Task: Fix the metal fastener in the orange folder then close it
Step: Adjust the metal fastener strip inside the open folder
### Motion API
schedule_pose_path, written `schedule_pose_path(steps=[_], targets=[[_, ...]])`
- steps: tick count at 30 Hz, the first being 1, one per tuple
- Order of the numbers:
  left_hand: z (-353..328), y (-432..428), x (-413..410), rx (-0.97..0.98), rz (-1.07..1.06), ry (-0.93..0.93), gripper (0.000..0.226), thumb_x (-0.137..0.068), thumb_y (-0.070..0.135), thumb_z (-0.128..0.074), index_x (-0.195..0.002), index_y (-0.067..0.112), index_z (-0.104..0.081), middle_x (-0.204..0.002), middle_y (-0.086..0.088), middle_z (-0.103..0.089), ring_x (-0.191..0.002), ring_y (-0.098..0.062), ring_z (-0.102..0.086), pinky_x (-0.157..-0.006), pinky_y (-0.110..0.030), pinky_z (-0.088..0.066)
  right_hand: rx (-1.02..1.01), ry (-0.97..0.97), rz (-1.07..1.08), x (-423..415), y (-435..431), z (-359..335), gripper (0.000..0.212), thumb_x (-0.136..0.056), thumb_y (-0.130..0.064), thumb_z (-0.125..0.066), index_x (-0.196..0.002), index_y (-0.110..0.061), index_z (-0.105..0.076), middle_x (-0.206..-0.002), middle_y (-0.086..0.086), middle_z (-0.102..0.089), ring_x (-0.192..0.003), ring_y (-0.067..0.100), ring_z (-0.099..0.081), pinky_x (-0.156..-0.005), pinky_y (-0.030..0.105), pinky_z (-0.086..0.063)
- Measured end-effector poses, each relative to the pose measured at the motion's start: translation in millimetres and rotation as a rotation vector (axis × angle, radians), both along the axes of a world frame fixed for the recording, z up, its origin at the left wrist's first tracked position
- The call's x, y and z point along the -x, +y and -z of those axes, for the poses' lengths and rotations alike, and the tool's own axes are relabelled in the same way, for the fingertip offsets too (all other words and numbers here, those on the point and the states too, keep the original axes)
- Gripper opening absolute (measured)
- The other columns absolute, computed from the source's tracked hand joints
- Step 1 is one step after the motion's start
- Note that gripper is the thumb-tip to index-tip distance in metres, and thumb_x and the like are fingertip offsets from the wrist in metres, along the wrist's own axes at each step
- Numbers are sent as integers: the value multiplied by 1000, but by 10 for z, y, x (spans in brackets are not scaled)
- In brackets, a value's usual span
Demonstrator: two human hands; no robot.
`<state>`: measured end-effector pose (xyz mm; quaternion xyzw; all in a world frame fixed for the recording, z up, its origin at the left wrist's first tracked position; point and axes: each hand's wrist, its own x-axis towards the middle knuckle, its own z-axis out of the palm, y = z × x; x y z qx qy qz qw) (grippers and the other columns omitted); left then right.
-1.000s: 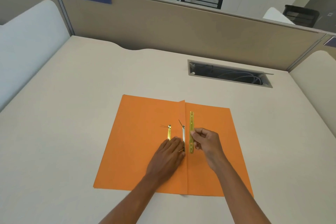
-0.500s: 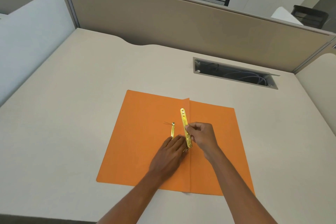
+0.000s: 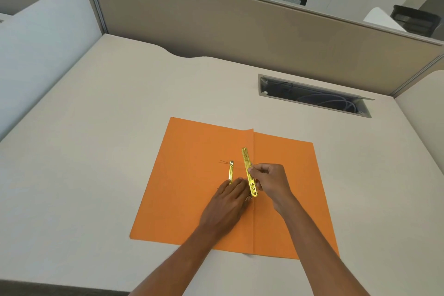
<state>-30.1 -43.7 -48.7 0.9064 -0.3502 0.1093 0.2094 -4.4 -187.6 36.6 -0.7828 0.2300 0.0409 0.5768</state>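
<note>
An orange folder (image 3: 192, 187) lies open and flat on the desk, its centre fold running toward me. My right hand (image 3: 269, 181) pinches a long gold metal fastener bar (image 3: 247, 163) with holes, held tilted just left of the fold. A shorter gold fastener piece (image 3: 231, 170) with thin prongs at its far end lies on the left leaf. My left hand (image 3: 228, 202) rests flat on the left leaf, fingers spread, fingertips touching that piece's near end and the fold.
The beige desk (image 3: 108, 151) is bounded by tan partitions (image 3: 240, 29) behind and white panels at the sides. A rectangular cable cutout (image 3: 312, 96) with its flap open lies beyond the folder to the right. Office chairs stand past the partition.
My right hand has carried the long gold bar from the right leaf leftward across the fold, tilting it. My left hand stays pressed on the left leaf.
</note>
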Motion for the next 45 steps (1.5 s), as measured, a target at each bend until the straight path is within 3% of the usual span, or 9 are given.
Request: schedule_pose_path(steps=[5, 11, 18, 26, 33, 45], targets=[[-18, -5, 5, -18, -1, 1, 39, -103, 31, -38, -134, 16, -55, -137, -3, -59, -132, -21, -50, -107, -39, -44, -23, 39, 39, -16, -18, -4, 13, -86, -7, -68, -77, 0, -74, -43, -9, -55, -41, 11, -43, -43, 23, -39], [-36, 3, -1, -5, -3, 5, 37, -103, 31, -44, -135, 16, -53, -138, -3, -58, -132, -20, -50, -108, -38, -42, -30, 108, 52, 4, -67, 45, 12, -84, -8, -70, -79, 3, -74, -60, 13, -63, -44, 16, -53, -53, 32, -50], [-77, -30, 6, 24, -15, -5, 31, -98, 26, -53, -127, 15, -59, -129, -4, -63, -122, -22, -57, -102, -38, -46, -149, 124, 48, 17, -112, 45, 17, -82, -13, -75, -80, 4, -73, -53, 8, -62, -44, 15, -56, -48, 28, -53], [-114, -102, 36, 72, -49, 96, 28, -103, 29, -39, -125, 22, -55, -128, 2, -57, -124, -19, -48, -107, -39, -37, -201, 176, 63, -5, -153, 28, 15, -81, -11, -76, -82, 3, -73, -61, 14, -62, -45, 17, -53, -48, 28, -48], [-146, -134, -27, 113, -93, 143, 15, -99, 27, -46, -104, 20, -59, -102, 1, -58, -97, -22, -55, -92, -35, -41, -202, 190, 76, -18, -204, 48, 18, -80, -10, -76, -87, 6, -72, -54, 7, -60, -43, 15, -51, -47, 27, -47], [-181, -179, -50, 71, -111, 57, 17, -95, 25, -51, -100, 19, -66, -96, -1, -61, -89, -24, -57, -84, -40, -47, -184, 194, 68, -67, -206, 88, 15, -81, -10, -75, -84, 4, -73, -54, 8, -59, -43, 15, -50, -49, 28, -47]])
